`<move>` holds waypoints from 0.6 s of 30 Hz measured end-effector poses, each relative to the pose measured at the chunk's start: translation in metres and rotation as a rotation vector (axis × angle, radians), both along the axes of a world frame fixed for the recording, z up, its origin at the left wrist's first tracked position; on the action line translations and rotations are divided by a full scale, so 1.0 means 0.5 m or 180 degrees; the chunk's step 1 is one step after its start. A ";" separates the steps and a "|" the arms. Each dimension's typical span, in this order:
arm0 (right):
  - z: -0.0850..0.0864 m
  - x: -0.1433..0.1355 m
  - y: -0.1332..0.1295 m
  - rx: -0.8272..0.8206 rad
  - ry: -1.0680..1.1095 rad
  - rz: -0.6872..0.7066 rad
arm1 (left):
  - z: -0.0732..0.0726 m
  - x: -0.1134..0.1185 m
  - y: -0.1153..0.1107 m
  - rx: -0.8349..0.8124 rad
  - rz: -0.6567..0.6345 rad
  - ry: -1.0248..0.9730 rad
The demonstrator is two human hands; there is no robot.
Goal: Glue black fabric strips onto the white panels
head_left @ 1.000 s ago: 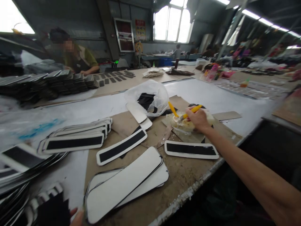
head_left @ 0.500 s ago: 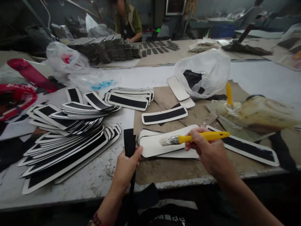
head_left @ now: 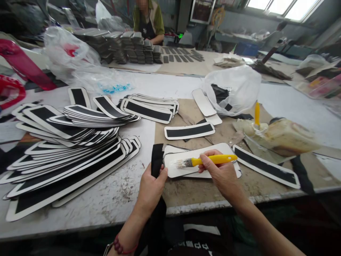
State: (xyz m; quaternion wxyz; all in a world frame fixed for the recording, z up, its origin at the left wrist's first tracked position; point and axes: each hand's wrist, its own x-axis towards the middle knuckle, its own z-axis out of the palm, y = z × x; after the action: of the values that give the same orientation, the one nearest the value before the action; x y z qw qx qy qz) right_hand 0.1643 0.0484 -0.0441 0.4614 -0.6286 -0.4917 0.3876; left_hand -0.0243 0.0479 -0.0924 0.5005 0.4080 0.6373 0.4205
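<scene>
My right hand (head_left: 220, 174) is closed around the yellow handle of a paintbrush (head_left: 217, 159), whose bristles lie on a white curved strip (head_left: 202, 151) near its left end. That strip rests on a small pile of similar pieces at the table's front. In my left hand (head_left: 153, 186) is a black fabric band (head_left: 157, 160), pinched upright with its lower length hanging past the table edge. The left thumb sits at the white strip's left end. Behind the pile is a white-edged piece with a black centre (head_left: 189, 131); another such piece (head_left: 266, 167) lies to the right.
Large fanned stacks of black-and-white strips (head_left: 66, 160) cover the left. A glue-stained container (head_left: 290, 137) with a second yellow-handled brush (head_left: 257, 113) stands right. Plastic bags (head_left: 239, 87) lie behind. Across the table a person (head_left: 149, 25) works beside stacked dark pieces (head_left: 122, 46).
The brush has slid leftward along the white strip, nearer to the left hand. The left hand still grips the black band, and the camera view has shifted slightly.
</scene>
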 end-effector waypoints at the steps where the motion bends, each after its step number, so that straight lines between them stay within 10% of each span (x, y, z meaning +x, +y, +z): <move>1: 0.003 0.005 -0.001 0.0052 -0.0135 -0.0034 | 0.001 0.000 0.000 0.0023 0.0017 0.0023; 12: 0.010 -0.027 -0.013 0.0055 -0.0012 0.0087 | 0.000 0.001 0.002 -0.0006 0.0023 0.0093; 18: 0.003 0.082 -0.012 0.0415 -0.1430 -0.0251 | -0.006 0.004 -0.001 -0.0253 0.0252 0.0081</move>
State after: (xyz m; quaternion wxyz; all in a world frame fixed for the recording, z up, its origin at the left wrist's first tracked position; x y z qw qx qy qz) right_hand 0.2053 0.0422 -0.0427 0.3947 -0.6867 -0.5810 0.1871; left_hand -0.0223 0.0473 -0.0954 0.4912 0.3674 0.6755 0.4091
